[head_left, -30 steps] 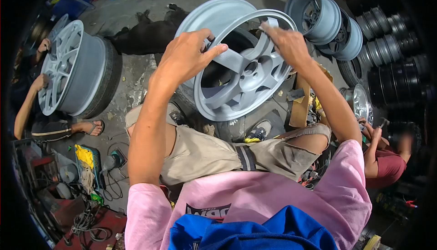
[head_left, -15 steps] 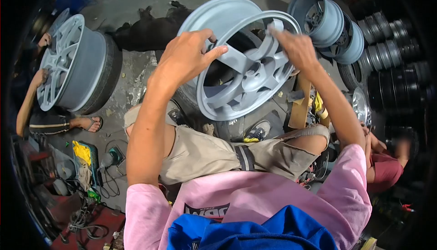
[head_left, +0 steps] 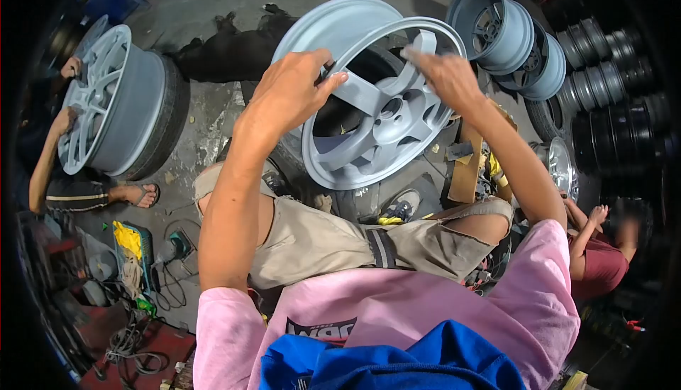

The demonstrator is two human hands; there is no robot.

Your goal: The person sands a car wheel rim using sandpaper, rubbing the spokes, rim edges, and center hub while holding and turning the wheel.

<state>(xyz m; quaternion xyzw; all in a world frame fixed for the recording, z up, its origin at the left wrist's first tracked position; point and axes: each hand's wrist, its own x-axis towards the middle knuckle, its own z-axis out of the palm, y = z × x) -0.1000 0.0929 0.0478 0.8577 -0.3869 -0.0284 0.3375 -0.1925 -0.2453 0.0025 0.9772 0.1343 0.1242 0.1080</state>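
Observation:
A light grey spoked wheel rim is tilted in front of me, its barrel pointing to the upper left and a dark tyre behind it. My left hand grips the rim's upper left edge, thumb on the near side and fingers curled over the lip. At the upper right spoke is my right hand, fingers bent together and blurred at the tips; whether they hold something small is not visible.
At the left, a co-worker's hands rest on another grey rim over a tyre. A black dog lies behind. Stacked rims stand upper right. A person in a red shirt sits at the right. Tools and a yellow cloth lie lower left.
My right hand has shifted back and forth along the upper right spoke. My left hand keeps its hold. The hands of the person at the right have moved.

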